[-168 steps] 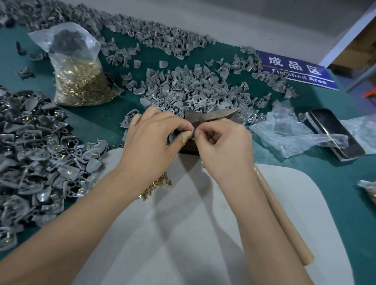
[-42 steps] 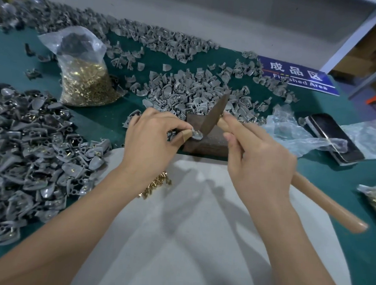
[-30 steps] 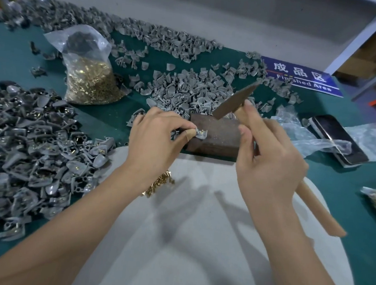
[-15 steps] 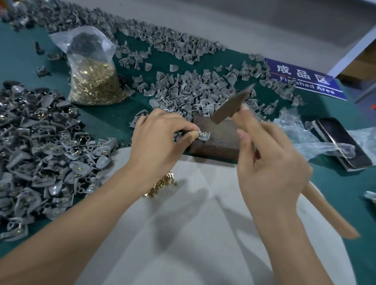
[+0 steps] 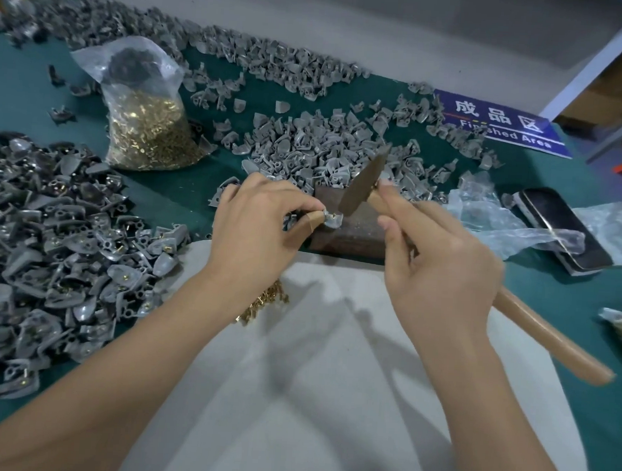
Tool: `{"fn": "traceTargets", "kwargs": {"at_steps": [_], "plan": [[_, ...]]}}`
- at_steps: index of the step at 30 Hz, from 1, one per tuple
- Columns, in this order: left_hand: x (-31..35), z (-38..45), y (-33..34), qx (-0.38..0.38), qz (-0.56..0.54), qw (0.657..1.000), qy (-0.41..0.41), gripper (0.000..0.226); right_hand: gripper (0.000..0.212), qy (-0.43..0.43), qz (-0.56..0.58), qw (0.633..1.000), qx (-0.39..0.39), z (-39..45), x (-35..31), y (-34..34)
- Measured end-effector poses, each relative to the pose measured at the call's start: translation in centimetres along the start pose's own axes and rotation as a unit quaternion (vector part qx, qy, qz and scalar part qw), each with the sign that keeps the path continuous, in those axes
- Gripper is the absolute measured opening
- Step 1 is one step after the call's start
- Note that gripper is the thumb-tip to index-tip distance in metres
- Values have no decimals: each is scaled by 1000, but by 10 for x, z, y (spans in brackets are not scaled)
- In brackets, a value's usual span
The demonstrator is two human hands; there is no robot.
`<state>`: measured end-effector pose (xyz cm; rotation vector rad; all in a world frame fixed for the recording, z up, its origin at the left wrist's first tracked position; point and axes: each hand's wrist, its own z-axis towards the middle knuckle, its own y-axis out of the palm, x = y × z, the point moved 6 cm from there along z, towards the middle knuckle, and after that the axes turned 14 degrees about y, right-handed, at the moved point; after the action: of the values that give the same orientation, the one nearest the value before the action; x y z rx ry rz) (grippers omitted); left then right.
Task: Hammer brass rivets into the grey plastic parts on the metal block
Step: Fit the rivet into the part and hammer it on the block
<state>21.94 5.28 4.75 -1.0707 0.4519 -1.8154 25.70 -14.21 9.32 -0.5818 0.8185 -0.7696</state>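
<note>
Down from its raised position half a second ago, the hammer head now has its lower face touching the grey plastic part on the metal block. The right hand grips the wooden handle close under the head, index finger stretched along it and the other fingers curled round; the handle's free end points toward 4 o'clock. The left hand pinches the part between thumb and forefinger, the thumb tip wrapped in tan tape, and holds it at the block's 9 o'clock edge. A bit of brass shows on top of the part, just under the hammer. The block sits on the green table, touching the 12 o'clock edge of a pale grey mat. Loose brass rivets lie on the mat under the left wrist. At 9 o'clock from the block a heap of riveted parts spreads out; at 12 o'clock lies a pile of plain grey parts, and at 10 o'clock a plastic bag of rivets. A phone rests at 3 o'clock.
</note>
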Motion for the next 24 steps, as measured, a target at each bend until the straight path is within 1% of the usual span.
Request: {"fn": "traceTargets", "kwargs": {"at_steps": [2, 3, 5, 6, 8, 10, 11, 12, 14, 15, 16, 17, 19, 20, 21, 23, 24], "plan": [[1, 0, 0, -1, 2, 1000, 1, 9, 35, 12, 34, 999, 32, 0, -2, -6], [0, 0, 0, 0, 0, 1000, -1, 8, 35, 7, 30, 999, 19, 1, -5, -3], [0, 1, 1, 4, -2, 1000, -3, 7, 35, -13, -17, 999, -34, 1, -9, 6], [0, 1, 0, 4, 1, 1000, -3, 7, 35, -15, -32, 998, -46, 2, -8, 7], [1, 1, 0, -1, 12, 1000, 2, 5, 34, 7, -27, 999, -21, 4, -2, 0], [2, 1, 0, -3, 17, 1000, 5, 6, 35, 42, 14, 998, 33, 5, 3, -10], [2, 1, 0, -2, 19, 1000, 7, 6, 35, 48, 31, 997, 44, 6, 2, -11], [2, 1, 0, -3, 21, 1000, 9, 6, 35, 40, 33, 998, 32, 7, 0, -8], [1, 1, 1, -6, 22, 1000, 6, 6, 34, 12, -8, 999, -39, 6, -4, 4], [0, 2, 1, -6, 21, 1000, 3, 6, 34, 14, -26, 998, -62, 6, -3, 6], [0, 1, 0, -6, 19, 1000, 1, 7, 33, 19, -32, 998, -58, 6, -1, 3], [-1, 1, 0, -6, 16, 1000, 0, 7, 34, 25, -21, 999, -31, 6, 1, -2], [0, 1, 1, -6, 11, 1000, 0, 7, 35, 34, 37, 998, 32, 7, 0, -12], [1, 1, 1, -6, 9, 1000, 1, 7, 36, 28, 54, 998, 33, 6, -2, -12], [1, 1, 1, -6, 9, 1000, 3, 7, 36, 12, 48, 999, 12, 6, -6, -7], [1, 2, 1, -4, 9, 1000, 4, 7, 34, -7, 0, 999, -46, 3, -7, 3], [1, 1, 1, -4, 8, 1000, 3, 8, 33, -3, -13, 999, -51, 3, -4, 3]]}}
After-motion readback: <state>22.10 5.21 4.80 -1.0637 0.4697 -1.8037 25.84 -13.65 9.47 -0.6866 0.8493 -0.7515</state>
